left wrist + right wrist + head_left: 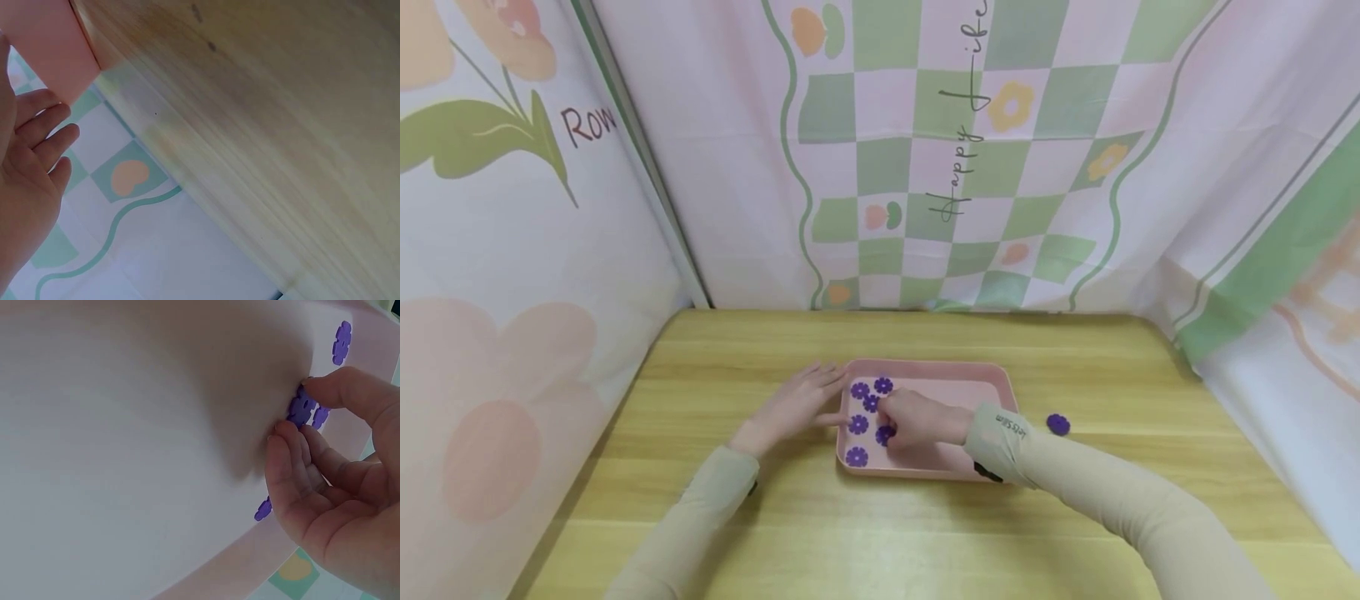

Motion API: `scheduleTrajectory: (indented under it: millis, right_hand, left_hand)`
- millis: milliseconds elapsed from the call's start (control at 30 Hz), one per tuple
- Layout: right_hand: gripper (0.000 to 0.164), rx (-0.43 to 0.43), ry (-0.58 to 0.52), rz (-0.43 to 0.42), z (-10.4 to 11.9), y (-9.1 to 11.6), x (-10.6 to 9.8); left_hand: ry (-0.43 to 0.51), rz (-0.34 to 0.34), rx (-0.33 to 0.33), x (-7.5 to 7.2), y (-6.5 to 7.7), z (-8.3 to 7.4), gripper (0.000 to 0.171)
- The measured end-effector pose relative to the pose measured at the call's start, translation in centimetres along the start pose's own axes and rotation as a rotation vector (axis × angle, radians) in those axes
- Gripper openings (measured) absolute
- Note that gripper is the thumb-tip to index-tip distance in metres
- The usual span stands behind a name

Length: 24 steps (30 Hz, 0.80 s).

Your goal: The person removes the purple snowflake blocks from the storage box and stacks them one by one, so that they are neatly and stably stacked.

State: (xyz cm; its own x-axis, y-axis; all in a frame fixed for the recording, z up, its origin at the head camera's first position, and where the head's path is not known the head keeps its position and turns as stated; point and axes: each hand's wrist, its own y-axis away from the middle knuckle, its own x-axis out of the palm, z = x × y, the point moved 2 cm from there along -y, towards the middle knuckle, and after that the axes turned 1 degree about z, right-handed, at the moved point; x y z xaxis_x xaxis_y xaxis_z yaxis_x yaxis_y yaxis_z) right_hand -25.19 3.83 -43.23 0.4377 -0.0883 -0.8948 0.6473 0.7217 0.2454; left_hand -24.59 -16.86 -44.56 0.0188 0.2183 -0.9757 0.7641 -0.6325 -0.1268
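Observation:
A pink tray [940, 371] on the table holds several purple flower-shaped discs, gathered at its left end; one such disc [857, 457] lies in the near left corner. My right hand [917, 418] is inside the tray, its thumb and fingertips pinching a purple flower-shaped disc [301, 407] close to the tray floor. More discs show beyond the fingers in the right wrist view, one partly hidden by them. At the tray's left rim, my left hand [799, 406] rests with extended, relaxed fingers, holding nothing.
One loose purple disc [1058, 424] lies on the wooden table [760, 533], right of the tray. Behind the table hangs a checkered, flowered curtain [940, 167]; printed cloth also stands along the left and right sides.

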Motion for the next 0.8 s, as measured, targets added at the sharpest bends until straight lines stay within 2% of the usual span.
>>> scheduleTrajectory:
  millis: [433, 800]
  right_hand:
    - [0.021, 0.020, -0.004, 0.002, -0.7, 0.2, -0.1]
    - [0.015, 0.011, 0.005, -0.029, -1.5, 0.9, -0.9]
  left_hand:
    - [-0.014, -0.024, 0.017, 0.0, 0.1, -0.1, 0.070]
    - [-0.014, -0.026, 0.022, 0.0, 0.1, 0.0, 0.073]
